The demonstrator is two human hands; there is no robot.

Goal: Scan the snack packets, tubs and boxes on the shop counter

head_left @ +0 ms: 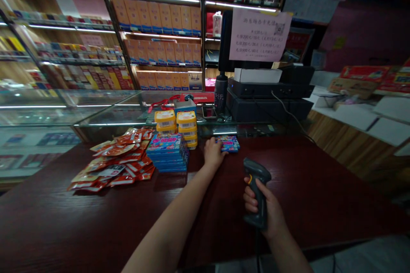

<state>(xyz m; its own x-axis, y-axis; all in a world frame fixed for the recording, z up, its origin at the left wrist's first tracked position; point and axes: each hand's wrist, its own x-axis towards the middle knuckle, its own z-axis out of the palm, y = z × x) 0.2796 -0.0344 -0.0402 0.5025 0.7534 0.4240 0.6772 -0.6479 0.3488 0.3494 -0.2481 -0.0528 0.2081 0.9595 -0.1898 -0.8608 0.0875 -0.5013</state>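
My left hand (214, 152) reaches across the dark wooden counter and grips the left end of a flat blue-and-pink box (229, 144). Its thumb lies along the near side. In my right hand (270, 207) is a dark barcode scanner (259, 192), held upright by the handle, its head angled to the left and a cord hanging below. Left of my left hand stands a stack of similar blue boxes (168, 153). Behind that stack rise yellow tubs (186, 126) with white lids. Orange-red foil packets (118, 160) lie in a loose pile farther left.
A black till unit (269, 108) and a monitor with a paper sign (260, 34) stand at the back right. Near them are a dark bottle (220, 94) and a phone (209, 112). Glass display cases (105, 113) border the counter; boxed goods fill the shelves behind.
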